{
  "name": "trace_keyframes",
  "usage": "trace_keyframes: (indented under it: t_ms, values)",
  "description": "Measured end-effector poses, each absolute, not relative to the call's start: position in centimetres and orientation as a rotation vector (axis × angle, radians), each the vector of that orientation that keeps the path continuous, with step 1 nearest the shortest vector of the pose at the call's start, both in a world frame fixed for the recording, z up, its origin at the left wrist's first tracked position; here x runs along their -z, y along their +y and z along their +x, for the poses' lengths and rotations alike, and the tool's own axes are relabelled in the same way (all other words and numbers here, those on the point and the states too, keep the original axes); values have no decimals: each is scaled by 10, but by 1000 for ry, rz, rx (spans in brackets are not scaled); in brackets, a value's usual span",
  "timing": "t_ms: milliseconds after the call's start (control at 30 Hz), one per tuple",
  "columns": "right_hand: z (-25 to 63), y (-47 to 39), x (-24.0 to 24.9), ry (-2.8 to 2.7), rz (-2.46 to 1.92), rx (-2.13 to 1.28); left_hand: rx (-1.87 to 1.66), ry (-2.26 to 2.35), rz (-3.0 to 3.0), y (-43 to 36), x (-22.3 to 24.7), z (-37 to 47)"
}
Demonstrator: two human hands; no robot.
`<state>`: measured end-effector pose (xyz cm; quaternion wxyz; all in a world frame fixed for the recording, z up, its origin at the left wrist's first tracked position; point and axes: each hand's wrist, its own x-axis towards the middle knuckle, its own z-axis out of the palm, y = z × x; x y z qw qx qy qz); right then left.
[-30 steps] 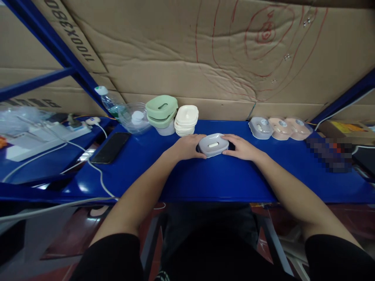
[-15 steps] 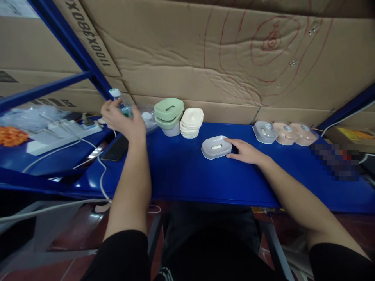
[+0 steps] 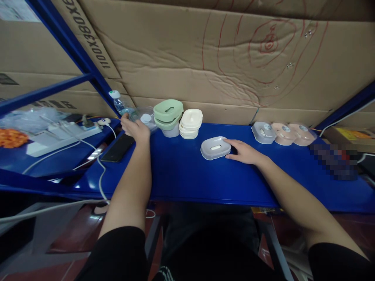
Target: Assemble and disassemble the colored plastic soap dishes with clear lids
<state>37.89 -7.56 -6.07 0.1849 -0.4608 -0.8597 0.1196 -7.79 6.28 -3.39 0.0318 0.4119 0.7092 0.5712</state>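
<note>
My left hand (image 3: 136, 128) is at the back left, beside a clear plastic bottle (image 3: 121, 106) with a white cap and a clear container (image 3: 146, 118) with a white round piece. Its fingers partly hide the bottle's lower part, and whether they grip anything is unclear. Toward the middle, my right hand (image 3: 244, 151) has thumb and fingers at the right rim of a grey oval dish (image 3: 216, 148), which lies flat on the blue table (image 3: 187, 175). A small white piece sits in the dish. Green containers (image 3: 169, 111) and a stack of cream lids (image 3: 191, 121) stand behind it.
Grey (image 3: 263, 132) and pink lidded containers (image 3: 283, 134) stand at the back right. A black phone (image 3: 118, 148) lies at the left, near white cables and a power strip (image 3: 55, 138). Cardboard (image 3: 175, 50) backs the table; a blue frame post (image 3: 67, 43) rises at the left.
My left hand has moved down and to the right, away from the bottle's upper part, uncovering more of the bottle and phone. My right hand and the grey dish have barely moved.
</note>
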Motion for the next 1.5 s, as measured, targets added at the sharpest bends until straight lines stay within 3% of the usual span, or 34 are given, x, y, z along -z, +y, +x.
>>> trace_keyframes:
  t_ms: [267,567,733,867,1033,1267,1500]
  values:
    - [379,-76,61,-2425,-1283,-334,-2096,2093,1296,58,31,-73]
    - [378,-76,60,-2421,-1313,-359,-2634,1607,1053,70,7,-87]
    - [377,-79,57,-2399,-1387,-371,-2714,1273,1383,52,-8,-60]
    - [377,-79,57,-2373,-1403,-395,-2591,1080,1799,13,1,-1]
    - [377,-78,56,-2319,-1259,-388,-2060,952,2465,-29,19,54]
    - [372,-85,46,-2168,-1133,-356,-1702,697,2645,-34,36,73]
    - [371,-83,51,-2103,-1176,-470,-1602,550,2692,-31,35,73]
